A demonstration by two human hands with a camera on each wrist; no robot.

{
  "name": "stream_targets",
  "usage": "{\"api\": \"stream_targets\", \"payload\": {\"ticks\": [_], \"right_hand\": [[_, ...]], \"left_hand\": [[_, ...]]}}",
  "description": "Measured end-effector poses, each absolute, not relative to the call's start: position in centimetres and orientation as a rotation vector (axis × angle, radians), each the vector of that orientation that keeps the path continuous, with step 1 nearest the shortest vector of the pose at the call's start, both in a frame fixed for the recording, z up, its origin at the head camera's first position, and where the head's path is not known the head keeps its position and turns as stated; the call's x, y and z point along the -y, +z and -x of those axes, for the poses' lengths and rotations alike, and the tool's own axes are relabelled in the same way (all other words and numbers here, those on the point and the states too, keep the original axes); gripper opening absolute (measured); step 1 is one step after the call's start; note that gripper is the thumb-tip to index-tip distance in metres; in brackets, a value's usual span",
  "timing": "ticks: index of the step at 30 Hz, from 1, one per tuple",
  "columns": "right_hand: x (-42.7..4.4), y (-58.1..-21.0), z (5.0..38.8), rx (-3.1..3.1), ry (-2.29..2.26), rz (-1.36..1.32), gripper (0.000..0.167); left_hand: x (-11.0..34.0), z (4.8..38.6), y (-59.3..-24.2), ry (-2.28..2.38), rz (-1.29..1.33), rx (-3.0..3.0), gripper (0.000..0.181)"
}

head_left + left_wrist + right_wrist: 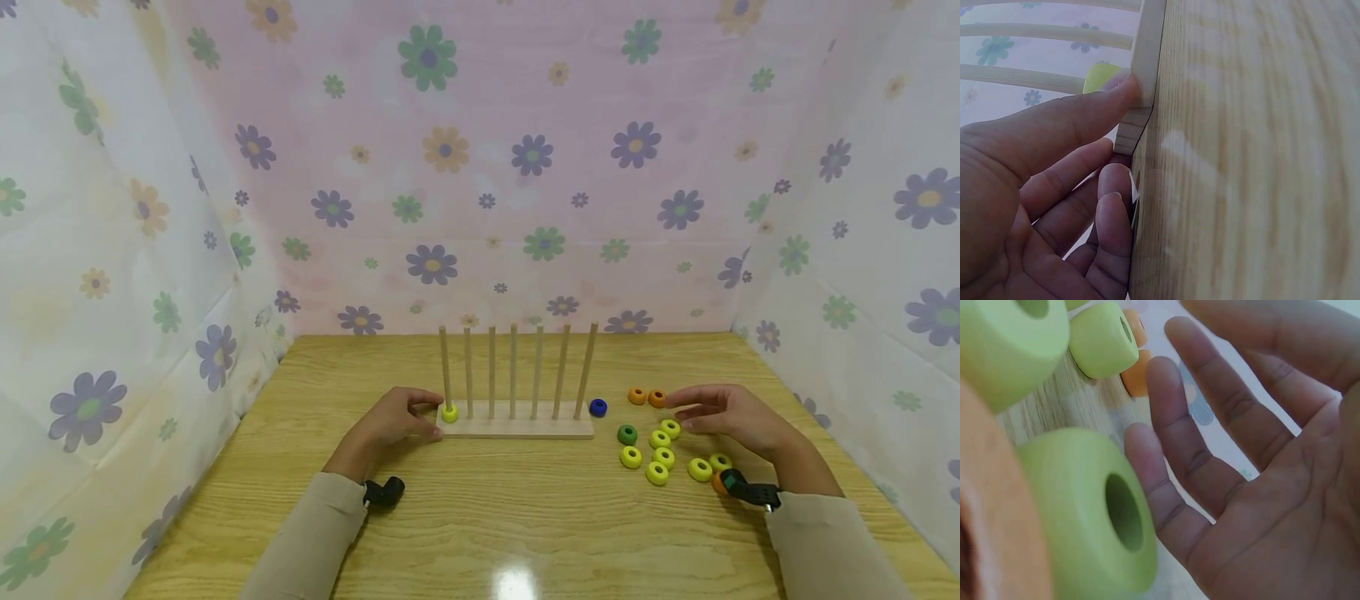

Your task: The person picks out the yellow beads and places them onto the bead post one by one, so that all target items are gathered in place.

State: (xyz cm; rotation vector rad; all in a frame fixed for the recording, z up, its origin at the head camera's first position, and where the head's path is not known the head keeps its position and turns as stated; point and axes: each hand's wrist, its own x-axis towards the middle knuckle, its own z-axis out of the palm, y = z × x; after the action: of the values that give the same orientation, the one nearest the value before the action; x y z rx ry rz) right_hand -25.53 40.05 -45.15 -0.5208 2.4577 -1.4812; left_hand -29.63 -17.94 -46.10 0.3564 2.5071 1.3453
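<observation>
A wooden base with several upright pegs stands on the table; a yellow ring sits at the foot of its leftmost peg. My left hand grips the base's left end, the thumb on its front edge and the fingers behind, as the left wrist view shows. My right hand is over the right side, fingers relaxed and apart, holding nothing. Its fingertips are near an orange ring and a yellow ring; I cannot tell whether they touch. In the right wrist view a large yellow ring lies beside the little finger.
A blue ring lies just right of the base. Near it are a green ring, another orange ring and several yellow rings. One more orange ring is partly under the right wrist camera. Flowered cloth surrounds the table.
</observation>
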Motion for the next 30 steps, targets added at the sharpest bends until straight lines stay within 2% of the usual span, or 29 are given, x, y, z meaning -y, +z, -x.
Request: {"api": "stream_targets", "payload": {"ticks": [30], "right_hand": [[-39.88, -45.16, 25.70, -2.431, -1.364, 0.515, 0.050]], "left_hand": [[18.04, 29.80, -46.18, 1.345, -0.380, -2.495, 0.058]]}}
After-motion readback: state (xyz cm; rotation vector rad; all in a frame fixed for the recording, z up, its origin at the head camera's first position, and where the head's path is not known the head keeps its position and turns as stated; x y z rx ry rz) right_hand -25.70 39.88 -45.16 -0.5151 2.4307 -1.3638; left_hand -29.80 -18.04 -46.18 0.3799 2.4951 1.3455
